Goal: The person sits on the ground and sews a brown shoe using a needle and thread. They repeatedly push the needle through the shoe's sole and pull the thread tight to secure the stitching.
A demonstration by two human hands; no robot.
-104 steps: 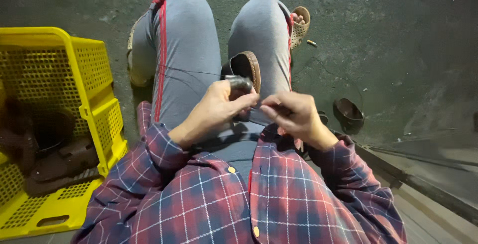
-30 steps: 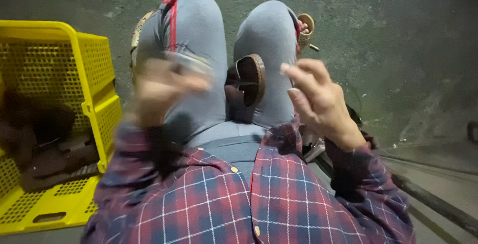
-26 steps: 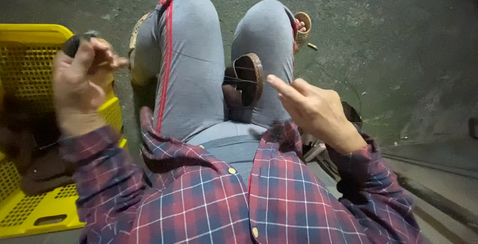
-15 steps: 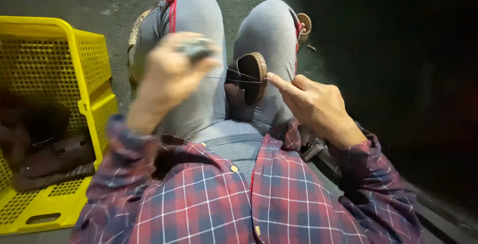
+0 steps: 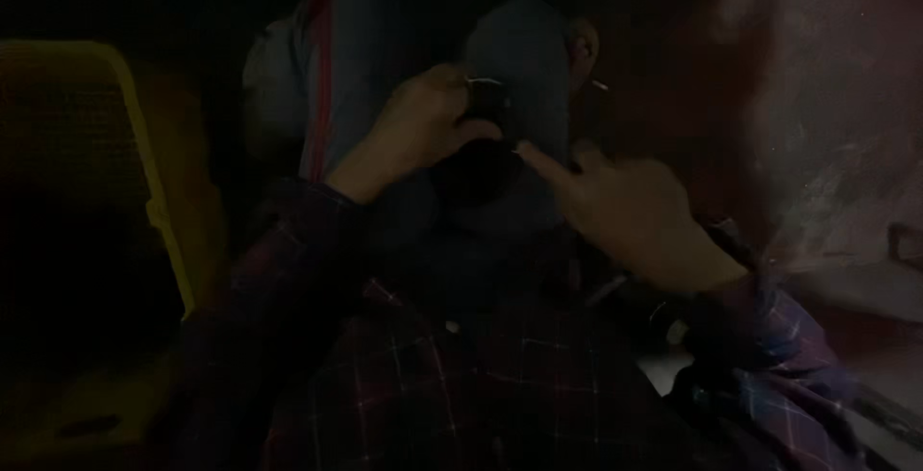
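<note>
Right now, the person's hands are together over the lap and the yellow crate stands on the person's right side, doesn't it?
Not quite: the head view shows the yellow crate on the person's left side, not the right. The rest holds: the left hand and right hand are close together over the lap in very dim light.

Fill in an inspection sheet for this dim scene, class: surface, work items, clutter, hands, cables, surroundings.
Surface: dark ground, detail lost in shadow.
Work items: small dark object over the knees; kind unclear.
Clutter: yellow crate on the left, contents too dark to tell.
Hands: left hand grips the object; right hand open beside it, finger pointing toward it.
Cables: nothing seen.
Surroundings: grey trousers, plaid shirt.
</note>
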